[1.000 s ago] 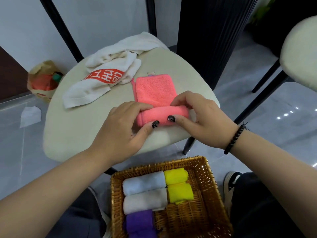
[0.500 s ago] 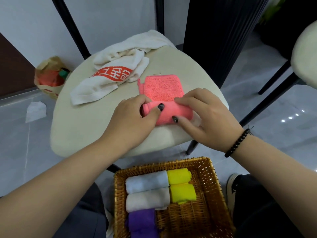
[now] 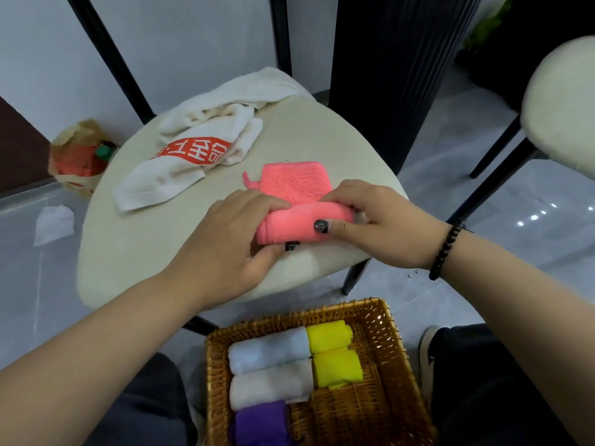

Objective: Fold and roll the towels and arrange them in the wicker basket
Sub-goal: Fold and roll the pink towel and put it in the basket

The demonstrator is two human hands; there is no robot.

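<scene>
A pink towel lies on the cream stool seat, its near end rolled into a thick tube. My left hand grips the roll's left end, thumb under it. My right hand grips the right end, thumb pressed on the roll's front. A short flat part of the towel remains beyond the roll. Below, the wicker basket holds a light blue roll, a white roll, a purple roll and two yellow rolls.
A crumpled white towel with a red printed patch lies at the stool's far left. A paper bag and a white tissue are on the floor to the left. Another cream stool stands at right, a dark ribbed column behind.
The roll has grown thicker and moved farther up the pink towel, leaving less flat cloth. Both hands shifted slightly forward with it.
</scene>
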